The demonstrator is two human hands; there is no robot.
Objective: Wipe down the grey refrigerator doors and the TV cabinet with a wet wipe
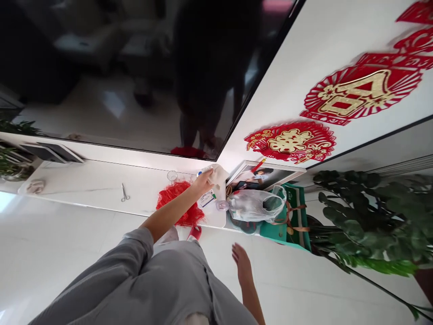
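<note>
My left hand (204, 180) reaches over the right part of the white cabinet top, closed on a crumpled white cloth (217, 175); it may be a tissue. Just below that hand lies a small white box with blue and green print (206, 198). A heap of red mesh (176, 198) sits under my left forearm, with a clear glass (172, 175) behind it. My right hand (241, 257) hangs in front of the cabinet over the floor, fingers stretched out, holding nothing.
Scissors (125, 192) and a crumpled beige cloth (35, 186) lie further left on the cabinet (91, 180). A large television (135, 81) hangs above. To the right stand a framed picture (270, 174), a plastic bag (253, 204), green gift bags (294, 214) and leafy plants (365, 216).
</note>
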